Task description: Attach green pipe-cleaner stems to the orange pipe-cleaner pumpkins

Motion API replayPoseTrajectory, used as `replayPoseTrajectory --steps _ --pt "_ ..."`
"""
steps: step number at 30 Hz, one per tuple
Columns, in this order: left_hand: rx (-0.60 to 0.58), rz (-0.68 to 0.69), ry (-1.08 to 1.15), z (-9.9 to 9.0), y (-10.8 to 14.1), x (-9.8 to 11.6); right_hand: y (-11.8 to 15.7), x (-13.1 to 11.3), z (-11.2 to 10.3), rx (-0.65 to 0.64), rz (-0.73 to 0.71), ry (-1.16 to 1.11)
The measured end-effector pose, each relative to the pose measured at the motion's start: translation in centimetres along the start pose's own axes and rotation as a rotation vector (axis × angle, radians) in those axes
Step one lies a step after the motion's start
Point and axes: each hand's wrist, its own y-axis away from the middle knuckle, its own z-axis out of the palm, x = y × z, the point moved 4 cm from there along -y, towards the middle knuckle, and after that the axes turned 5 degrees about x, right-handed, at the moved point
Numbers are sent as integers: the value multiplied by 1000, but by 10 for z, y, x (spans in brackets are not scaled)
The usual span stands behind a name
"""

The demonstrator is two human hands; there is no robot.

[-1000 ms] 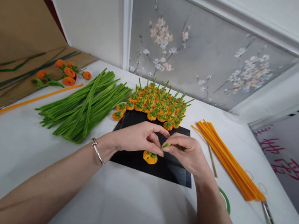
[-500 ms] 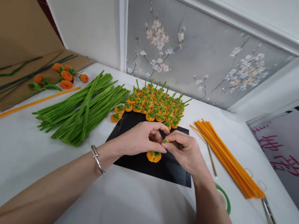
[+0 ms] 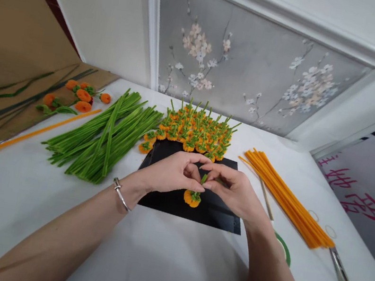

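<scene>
Over a black mat (image 3: pixel 221 219), both hands meet around one small pipe-cleaner pumpkin (image 3: pixel 192 199), orange with a green stem. My left hand (image 3: pixel 178 172) comes in from the left, its thumb and fingers closed at the stem. From the other side my right hand (image 3: pixel 230 186) pinches the same green stem with thumb and forefinger. The orange body hangs below the fingertips, stem pointing up and tilted slightly right. Behind the hands stands a dense group of matching pumpkins (image 3: pixel 192 134) with upright green stems. Parts of the curled fingers are hidden.
Green pipe cleaners (image 3: pixel 101 140) lie heaped at left, near orange flowers (image 3: pixel 83 95) and a long orange strip (image 3: pixel 25 142). On the right are a bundle of orange pipe cleaners (image 3: pixel 288 200), a thin stick (image 3: pixel 267 199), scissors (image 3: pixel 341 271) and a green-edged tape roll (image 3: pixel 285 248).
The pumpkin has turned and tilted a little between the fingers, and more of its green stem shows. My right fingertips have shifted slightly left toward my left hand.
</scene>
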Motion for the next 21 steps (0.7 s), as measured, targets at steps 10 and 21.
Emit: replayPoseTrajectory --steps 10,21 --pt "-7 12 -37 1 -1 4 -2 -6 -4 5 -93 159" --pt "-86 -39 -33 1 1 6 -1 -15 -4 17 -105 175"
